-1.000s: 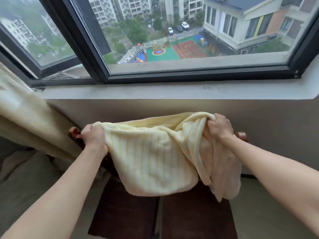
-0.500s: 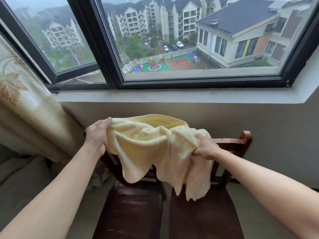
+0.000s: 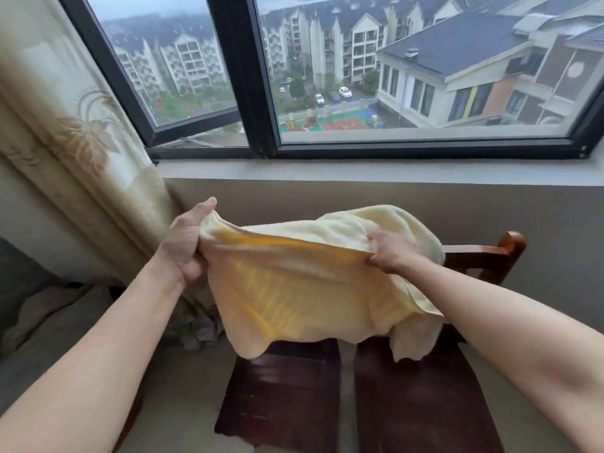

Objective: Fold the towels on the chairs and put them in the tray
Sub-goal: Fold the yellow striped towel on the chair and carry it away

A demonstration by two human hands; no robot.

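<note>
A pale yellow striped towel (image 3: 294,295) hangs in the air between my two hands, above two dark wooden chairs. My left hand (image 3: 186,243) grips its left end with the fingers curled round the cloth. My right hand (image 3: 389,253) pinches the upper edge further right. Past that hand the rest of the towel bunches up and droops toward the right chair's back (image 3: 483,256). The left chair seat (image 3: 281,397) and the right chair seat (image 3: 421,407) stand side by side below. No tray is in view.
A grey wall and window sill (image 3: 359,170) lie straight ahead behind the chairs. A beige patterned curtain (image 3: 75,152) hangs at the left. Crumpled grey cloth (image 3: 196,331) lies on the floor by the curtain's foot. A grey bed or sofa edge (image 3: 39,318) is at the far left.
The towel has come off the chair backs and risen. My hands have moved apart and drawn its upper edge taut. The view has tilted upward.
</note>
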